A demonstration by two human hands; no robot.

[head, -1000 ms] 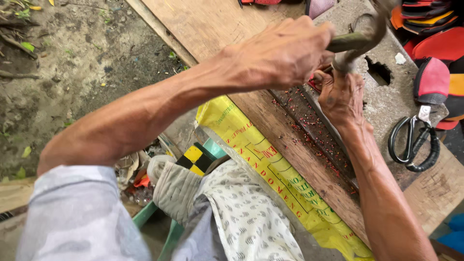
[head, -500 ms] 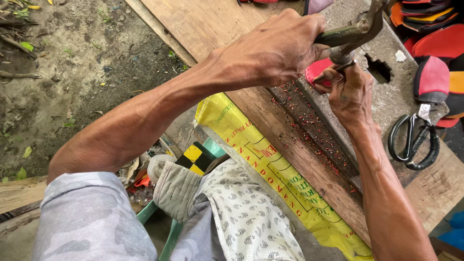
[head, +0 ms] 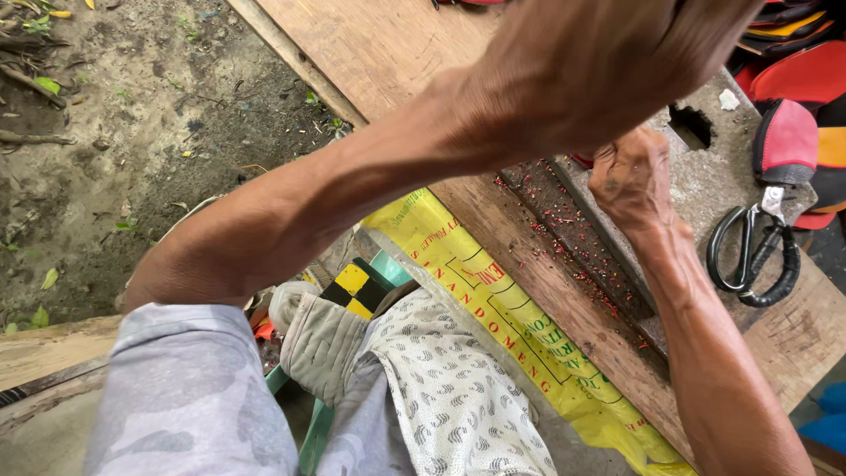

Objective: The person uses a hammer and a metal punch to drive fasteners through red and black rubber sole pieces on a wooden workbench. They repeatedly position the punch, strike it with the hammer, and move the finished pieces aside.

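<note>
Raised since half a second ago, the left hand (head: 608, 62) now fills the top of the view, close to the camera, and the grey tool it gripped then is out of sight; whether it is clenched on anything cannot be told. Beneath it runs the wooden desk (head: 370, 53), a broad plank slanting down to the right. Under the left forearm lies a yellow sack (head: 493, 308) with red lettering, draped along the desk's near edge. Right of the right hand sits a grey block (head: 705, 176), rough and holed, and beyond that a pile of red, orange and black foam pieces (head: 793, 132). The right hand (head: 630, 172) is clenched, fingers curled down at the block's left edge; what it pinches is hidden beneath it. Just right of the right wrist, black-handled scissors (head: 749, 251) rest on the block, blades towards the foam. Red crumbs (head: 564, 238) speckle a dark strip of the desk just left of the right hand. Dirt ground (head: 115, 141) with scattered leaves lies well left of both arms.
</note>
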